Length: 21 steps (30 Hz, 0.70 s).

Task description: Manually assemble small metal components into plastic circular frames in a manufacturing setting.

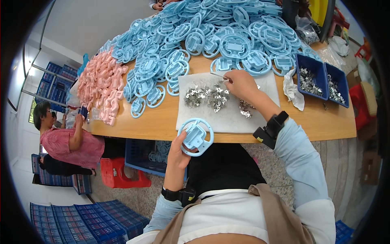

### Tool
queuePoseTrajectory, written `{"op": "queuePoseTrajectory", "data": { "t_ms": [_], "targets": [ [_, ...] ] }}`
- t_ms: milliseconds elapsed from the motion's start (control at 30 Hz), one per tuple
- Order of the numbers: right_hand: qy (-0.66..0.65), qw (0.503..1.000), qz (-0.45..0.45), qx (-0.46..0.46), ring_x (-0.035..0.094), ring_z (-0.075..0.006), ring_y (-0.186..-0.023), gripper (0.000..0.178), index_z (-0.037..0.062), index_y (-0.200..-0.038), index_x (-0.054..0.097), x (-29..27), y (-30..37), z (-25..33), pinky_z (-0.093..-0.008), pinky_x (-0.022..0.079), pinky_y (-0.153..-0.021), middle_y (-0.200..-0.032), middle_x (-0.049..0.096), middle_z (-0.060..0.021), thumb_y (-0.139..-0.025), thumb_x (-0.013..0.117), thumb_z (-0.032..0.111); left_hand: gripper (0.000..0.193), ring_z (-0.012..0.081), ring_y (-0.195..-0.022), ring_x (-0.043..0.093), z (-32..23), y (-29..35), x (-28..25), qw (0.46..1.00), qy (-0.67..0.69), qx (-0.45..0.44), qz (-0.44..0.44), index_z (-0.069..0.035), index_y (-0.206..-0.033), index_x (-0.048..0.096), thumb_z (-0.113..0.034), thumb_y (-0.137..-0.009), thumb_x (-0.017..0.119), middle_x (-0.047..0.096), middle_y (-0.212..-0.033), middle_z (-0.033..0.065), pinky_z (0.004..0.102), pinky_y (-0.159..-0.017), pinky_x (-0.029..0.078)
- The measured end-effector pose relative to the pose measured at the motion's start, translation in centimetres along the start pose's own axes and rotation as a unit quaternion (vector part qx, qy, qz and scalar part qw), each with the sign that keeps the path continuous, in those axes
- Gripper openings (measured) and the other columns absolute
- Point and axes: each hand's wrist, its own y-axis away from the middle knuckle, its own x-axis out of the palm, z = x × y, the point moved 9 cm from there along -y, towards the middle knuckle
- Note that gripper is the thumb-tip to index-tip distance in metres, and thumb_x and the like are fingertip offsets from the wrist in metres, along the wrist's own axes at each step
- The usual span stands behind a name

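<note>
- Left hand [178, 152] hangs just below the bench's near edge, fingers curled around the rim of a blue ring-shaped plastic part [196, 136], which stands tilted against that edge.
- Right hand [242, 84] reaches over the white mat [227, 116] near the middle of the bench [162, 122], fingers pinched on thin tweezers [219, 75].
- Tweezer tips hover above the heap of small silver metal pieces [207, 96] scattered on the mat.
- More blue parts [227, 32] are piled toward the far edge.

Matt blue plastic ring [196, 137], shiny metal clips [207, 96] (on white cloth [227, 118]).
</note>
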Motion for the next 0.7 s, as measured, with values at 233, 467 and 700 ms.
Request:
{"op": "queuePoseTrajectory", "data": {
  "t_ms": [233,467,700],
  "targets": [
    [-0.024,0.998,0.055,-0.026,0.059,-0.0320,-0.081,0.020,0.0041,-0.089,0.065,3.8,-1.1,2.3,-0.0405,0.046,-0.073,-0.087,0.061,-0.0153,-0.072,0.058,0.012,0.035,0.0165,-0.087,0.062,-0.9,0.4,-2.5,0.996,0.056,0.025,-0.067,-0.008,-0.115,0.053,-0.026,-0.086,0.056,0.061,-0.103,0.0055,0.0276,-0.059,0.052],
    [0.042,0.994,0.093,-0.036,0.058,-0.0327,-0.080,0.017,0.0051,-0.086,0.065,6.6,-2.2,3.8,-0.0419,0.046,-0.072,-0.086,0.058,-0.0147,-0.073,0.059,0.014,0.035,0.0181,-0.091,0.062,-0.4,0.7,-3.4,0.995,0.066,0.018,-0.075,-0.007,-0.115,0.052,-0.024,-0.085,0.058,0.060,-0.106,0.0074,0.0290,-0.062,0.054],
    [0.032,0.995,0.074,-0.063,0.057,-0.0314,-0.081,0.017,0.0067,-0.087,0.064,6.3,-2.2,3.6,-0.0413,0.046,-0.071,-0.089,0.057,-0.0125,-0.073,0.059,0.015,0.033,0.0182,-0.090,0.062,-0.6,0.8,-3.8,0.996,0.066,0.021,-0.063,-0.007,-0.114,0.052,-0.023,-0.085,0.058,0.061,-0.104,0.0079,0.0294,-0.064,0.053]
  ]
}}
